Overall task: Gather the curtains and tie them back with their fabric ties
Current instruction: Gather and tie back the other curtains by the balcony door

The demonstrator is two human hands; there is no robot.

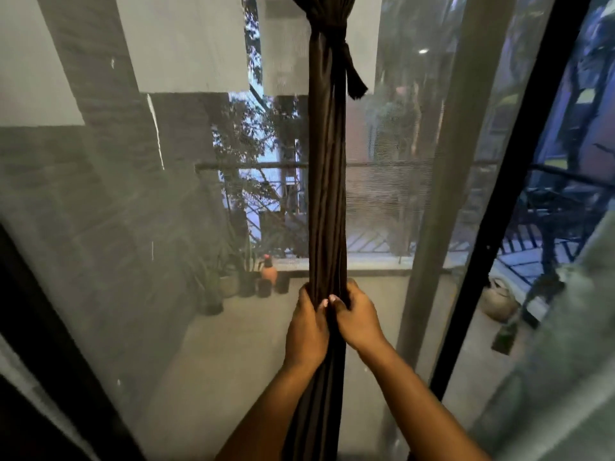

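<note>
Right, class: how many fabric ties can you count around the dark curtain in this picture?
1. The fabric tie is wrapped around the dark curtain near the top, its loose end hanging to the right. More may be hidden above the frame or below the hands.

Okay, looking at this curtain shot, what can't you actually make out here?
Head view, the only one:
- Curtain: its top and bottom are cut off by the frame edges.
- Tie: the knot faces away, so how secure it is stays unclear.
- Left hand and right hand: most fingertips are hidden behind the folds.
- Balcony pots: blurred by the mesh screen.
</note>
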